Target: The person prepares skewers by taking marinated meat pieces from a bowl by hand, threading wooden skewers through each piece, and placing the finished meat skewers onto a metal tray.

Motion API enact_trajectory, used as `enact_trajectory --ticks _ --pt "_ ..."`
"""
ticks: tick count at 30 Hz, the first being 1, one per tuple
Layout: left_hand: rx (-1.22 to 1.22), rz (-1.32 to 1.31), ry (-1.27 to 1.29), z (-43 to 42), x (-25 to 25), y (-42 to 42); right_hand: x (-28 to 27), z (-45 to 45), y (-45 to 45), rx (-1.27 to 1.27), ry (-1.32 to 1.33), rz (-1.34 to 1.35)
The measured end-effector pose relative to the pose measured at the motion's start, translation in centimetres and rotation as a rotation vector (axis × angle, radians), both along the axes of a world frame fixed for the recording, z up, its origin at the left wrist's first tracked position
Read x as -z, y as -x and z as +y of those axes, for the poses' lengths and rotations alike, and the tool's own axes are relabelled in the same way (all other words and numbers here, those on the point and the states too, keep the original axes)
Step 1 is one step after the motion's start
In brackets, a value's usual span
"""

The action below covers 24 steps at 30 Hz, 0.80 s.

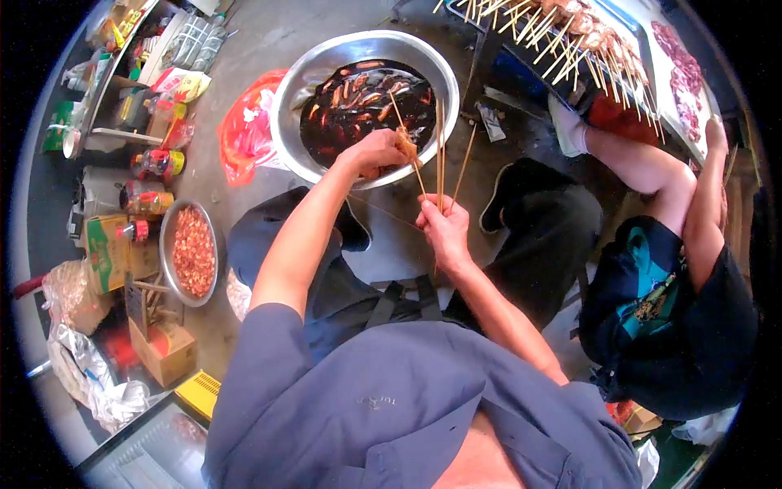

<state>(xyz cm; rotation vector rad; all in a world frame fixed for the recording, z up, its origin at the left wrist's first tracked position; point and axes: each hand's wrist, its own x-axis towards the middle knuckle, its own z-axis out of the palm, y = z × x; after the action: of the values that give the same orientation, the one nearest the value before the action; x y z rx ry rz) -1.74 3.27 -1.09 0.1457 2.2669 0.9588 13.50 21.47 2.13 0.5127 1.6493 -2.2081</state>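
A large metal basin (445,73) holds dark liquid with reddish-brown strips (352,88) floating in it. Over its near rim, my left hand (379,152) is closed on a brownish piece of meat (408,147). A wooden skewer runs through or against that piece; the exact contact is hidden by my fingers. Just nearer to me, my right hand (445,230) grips several wooden skewers (441,155) by their lower ends. They point away from me and fan out slightly, and the skewer at the meat also reaches this hand.
Beside the basin lies a red plastic bag (244,134). To the left stand a metal bowl of small reddish pieces (193,253), bottles (159,164) and cardboard boxes (163,350). At upper right are many loaded skewers (570,41) and a tray of raw meat (680,73); another person (668,318) sits there.
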Motion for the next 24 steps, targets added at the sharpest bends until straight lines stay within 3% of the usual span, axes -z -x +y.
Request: enact_trajectory --ticks 1,2,3,4,6,8,10,13,16,17,19,24 --pt "-0.061 -0.115 0.014 0.7 -2.5 -0.6 0.2 -0.1 0.0 -0.005 -0.015 0.010" --pt "-0.064 -0.116 0.015 0.2 -0.6 -0.2 0.3 -0.1 0.0 -0.012 -0.031 0.021" --pt "0.012 0.016 -0.069 -0.7 2.6 0.8 0.2 -0.2 0.1 -0.014 -0.029 0.024" --pt "0.090 0.148 -0.152 -0.5 1.9 0.7 0.1 -0.2 0.1 -0.013 -0.028 0.021" --pt "0.095 0.099 -0.077 0.0 -0.3 -0.1 0.1 -0.2 0.0 -0.012 -0.028 0.018" --pt "-0.003 -0.109 -0.086 0.3 -2.1 -0.8 0.0 -0.2 0.1 0.007 -0.004 0.007" --pt "0.014 -0.154 -0.060 -0.7 0.3 -0.1 0.0 0.0 0.2 0.008 0.001 0.006" --pt "-0.415 -0.161 -0.457 -1.5 1.0 -0.2 0.2 0.3 0.2 0.006 0.005 0.006" --pt "-0.605 -0.323 -0.872 -2.4 -0.9 -0.5 0.5 -0.1 0.1 0.004 0.023 0.010" --pt "-0.608 -0.319 -0.871 -2.6 -1.1 -0.5 0.5 -0.2 0.2 0.007 0.037 0.011" --pt "-0.730 -0.320 -1.105 -3.1 -1.1 -0.4 0.4 -0.2 0.2 -0.014 0.025 -0.003" --pt "-0.808 -0.207 -1.137 -3.5 -1.2 0.2 0.3 -0.4 0.0 -0.036 0.018 -0.015"
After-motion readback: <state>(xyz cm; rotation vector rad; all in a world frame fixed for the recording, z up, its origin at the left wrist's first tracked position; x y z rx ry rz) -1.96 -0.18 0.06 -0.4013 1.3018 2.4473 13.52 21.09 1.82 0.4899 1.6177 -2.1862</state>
